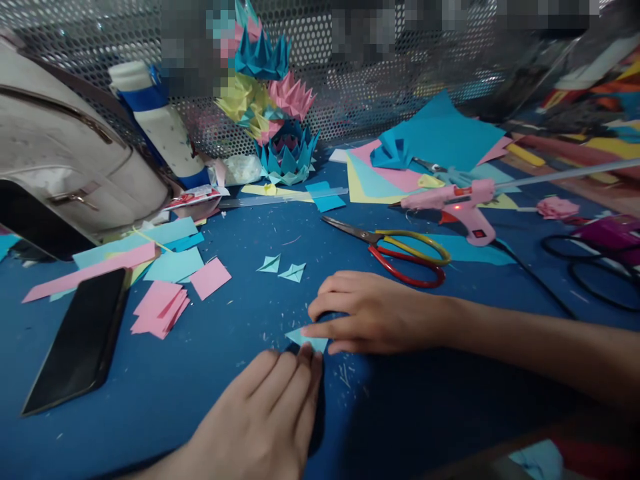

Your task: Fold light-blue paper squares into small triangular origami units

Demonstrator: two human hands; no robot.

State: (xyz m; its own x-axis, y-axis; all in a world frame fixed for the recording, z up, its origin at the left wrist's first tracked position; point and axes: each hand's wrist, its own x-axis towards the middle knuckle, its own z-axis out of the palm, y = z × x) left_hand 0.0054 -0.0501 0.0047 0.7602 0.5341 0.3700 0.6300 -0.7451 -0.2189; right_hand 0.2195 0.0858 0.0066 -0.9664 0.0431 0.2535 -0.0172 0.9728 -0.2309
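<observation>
Light-blue paper (317, 344) lies beneath fingertips of the right hand (377, 317), loosely open, and left hand (267, 403), bunched, its grip impossible to tell.

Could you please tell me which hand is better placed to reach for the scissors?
Probably the right hand: it is nearer the scissors, just this side of them, while the left hand lies farther back. Both touch the light-blue paper.

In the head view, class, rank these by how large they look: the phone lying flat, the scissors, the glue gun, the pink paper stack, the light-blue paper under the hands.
1. Phone
2. Scissors and glue gun: too alike to rank
3. Pink paper stack
4. Light-blue paper, partly covered
</observation>
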